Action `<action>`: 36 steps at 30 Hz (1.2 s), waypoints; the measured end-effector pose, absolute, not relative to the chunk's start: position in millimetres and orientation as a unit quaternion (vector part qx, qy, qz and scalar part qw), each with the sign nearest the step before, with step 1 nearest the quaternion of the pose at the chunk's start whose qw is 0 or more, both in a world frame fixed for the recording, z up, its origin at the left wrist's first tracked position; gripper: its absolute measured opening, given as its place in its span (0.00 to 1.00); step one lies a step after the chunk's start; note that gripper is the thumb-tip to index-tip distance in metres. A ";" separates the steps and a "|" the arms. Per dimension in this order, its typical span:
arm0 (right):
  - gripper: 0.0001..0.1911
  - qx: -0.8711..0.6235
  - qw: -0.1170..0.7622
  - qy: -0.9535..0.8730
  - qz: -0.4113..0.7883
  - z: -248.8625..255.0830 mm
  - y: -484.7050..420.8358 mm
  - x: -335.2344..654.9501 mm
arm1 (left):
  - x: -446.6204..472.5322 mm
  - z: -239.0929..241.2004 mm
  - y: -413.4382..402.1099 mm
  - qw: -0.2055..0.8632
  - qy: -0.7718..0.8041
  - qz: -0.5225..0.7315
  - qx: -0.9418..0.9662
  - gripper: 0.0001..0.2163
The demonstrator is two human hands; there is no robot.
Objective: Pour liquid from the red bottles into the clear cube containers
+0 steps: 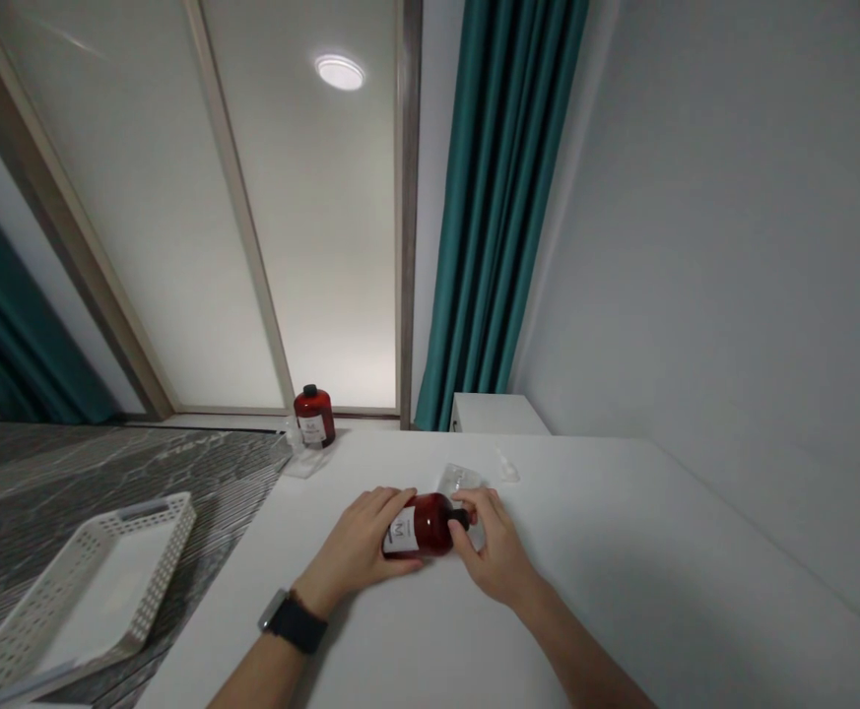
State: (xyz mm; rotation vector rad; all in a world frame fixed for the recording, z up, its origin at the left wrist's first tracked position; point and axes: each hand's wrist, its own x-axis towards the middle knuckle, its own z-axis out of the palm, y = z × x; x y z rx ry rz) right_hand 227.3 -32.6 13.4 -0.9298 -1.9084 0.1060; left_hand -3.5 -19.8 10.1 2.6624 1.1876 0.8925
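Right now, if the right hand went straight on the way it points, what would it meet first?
Probably the red bottle in the left hand: the right hand is at its black cap. Depth is unclear.

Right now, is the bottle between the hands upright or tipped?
Tipped: the dark red bottle is held sideways, its labelled end in the left hand, its black cap at the right hand.

Left fingers [395, 503] hold a tipped red bottle [433, 525]; right fingers [463, 543] pinch its cap [460, 517].
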 end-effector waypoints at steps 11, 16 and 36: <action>0.28 -0.374 0.450 -0.806 0.089 9.3 -33.8 232.4 | -8.5 10.1 -18.0 0.006 0.375 0.308 0.874 0.35; 0.22 -0.343 0.467 -0.810 0.086 16.0 -35.6 229.7 | -9.7 13.8 -18.6 0.000 0.378 0.303 0.875 0.35; 0.30 -0.378 0.464 -0.799 0.058 2.2 -32.7 226.0 | -9.5 12.2 -19.5 0.005 0.387 0.303 0.871 0.35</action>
